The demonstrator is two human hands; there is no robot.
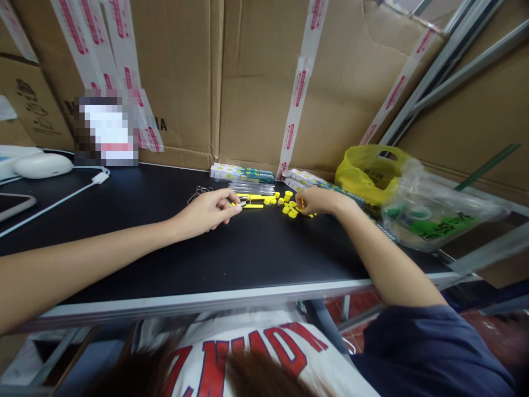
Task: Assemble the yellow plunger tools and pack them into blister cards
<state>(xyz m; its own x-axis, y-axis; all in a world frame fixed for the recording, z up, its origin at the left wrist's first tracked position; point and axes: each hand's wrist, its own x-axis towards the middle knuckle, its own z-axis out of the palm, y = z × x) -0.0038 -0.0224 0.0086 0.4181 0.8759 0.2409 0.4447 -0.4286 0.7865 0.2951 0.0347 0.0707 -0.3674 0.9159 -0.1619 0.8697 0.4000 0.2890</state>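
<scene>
My left hand (212,210) is closed in a pinch, with a small shiny metal piece (242,204) at its fingertips. Yellow sticks (258,197) lie just beyond those fingers, and clear tubes (252,188) rest behind them. To the right, my right hand (317,199) reaches down over a loose group of small round yellow pieces (291,212). Its fingers are pinched together, and a bit of yellow shows between them. Thin metal wire loops (200,193) lie behind my left hand.
Printed boxes (242,172) lie at the back against cardboard (256,82). A yellow bag (367,171) and a clear plastic bag (438,220) stand at right. At left are a blurred-out upright screen (108,129), a white case (43,165), a cable (58,203) and a phone (16,204).
</scene>
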